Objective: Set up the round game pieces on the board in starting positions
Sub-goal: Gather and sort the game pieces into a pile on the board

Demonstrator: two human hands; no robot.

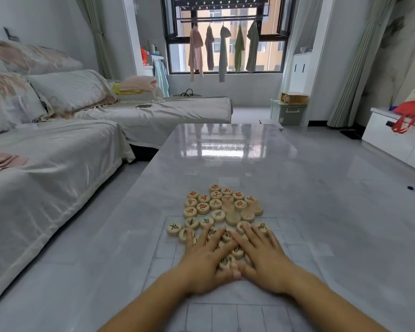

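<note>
Daylight comes through a black-framed window [225,34] in the far wall, where five garments [223,51] hang in a row from a rail. Pale green curtains [355,68] hang at the right. White walls [46,20] enclose the room, and the floor [345,152] is glossy grey tile. A long sofa [58,164] under a pale cover runs along the left, with cushions [70,89] against its back and a folded pink cloth [135,83] at its far end. A polished grey table [225,144] reflects the window. Beneath the window's right side, a yellow carton [294,98] sits on a green storage box [286,112]. A red bag [410,111] lies on a low white cabinet [398,137] at the right.
</note>
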